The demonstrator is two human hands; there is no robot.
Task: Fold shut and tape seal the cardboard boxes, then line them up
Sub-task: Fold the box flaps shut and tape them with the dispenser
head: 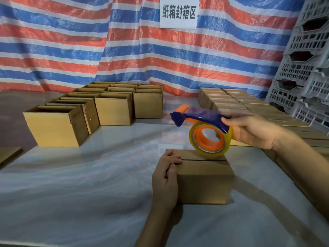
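Observation:
A small cardboard box [204,182] stands in front of me on the pale floor sheet, its top flaps folded down with a dark seam across the top. My left hand [165,177] grips the box's left top edge, fingers curled over the flaps. My right hand [251,129] holds a tape dispenser [204,125] with a blue body, an orange hub and a clear roll, just above the box's far right top. Its blue and orange nose points left.
Several open boxes [114,111] stand in rows at the back left. Closed boxes [229,102] lie lined up along the right, running toward me. Grey plastic crates [306,68] are stacked at the far right. A striped tarp [89,41] hangs behind.

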